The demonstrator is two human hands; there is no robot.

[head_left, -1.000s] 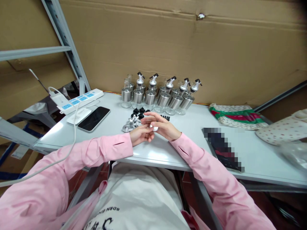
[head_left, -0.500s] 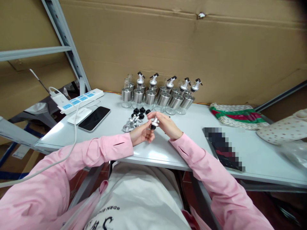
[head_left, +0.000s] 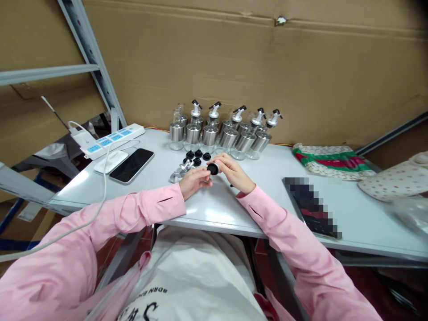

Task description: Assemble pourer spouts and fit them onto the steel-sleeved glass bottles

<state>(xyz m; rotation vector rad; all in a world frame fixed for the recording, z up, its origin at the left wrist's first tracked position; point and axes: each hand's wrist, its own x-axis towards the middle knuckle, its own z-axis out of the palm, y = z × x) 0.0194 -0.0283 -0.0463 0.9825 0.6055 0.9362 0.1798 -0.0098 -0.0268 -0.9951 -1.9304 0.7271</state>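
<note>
A bottle pour spout (head_left: 216,164) with a silver collar is held between my hands, its black stopper facing me. My right hand (head_left: 236,174) has its fingers closed round the far side of it, hiding most of the metal part. Fingertips of my left hand (head_left: 194,182) pinch at the stopper's left edge, the other fingers curled below. Silver spout tops (head_left: 180,171) lie in a small pile just beyond my left hand. Several black stoppers (head_left: 198,154) stand behind the pile.
Glass bottles with steel sleeves (head_left: 210,135) stand in rows at the back, several topped with spouts. To the left are a phone (head_left: 132,166), a white charger (head_left: 111,161) and a power strip (head_left: 113,140). Rightward lie a dark flat item (head_left: 310,207) and a patterned cloth (head_left: 334,162).
The pour spout has turned, so its black stopper now faces me instead of pointing down. My left hand has shifted slightly left and its fingers have loosened round the stopper.
</note>
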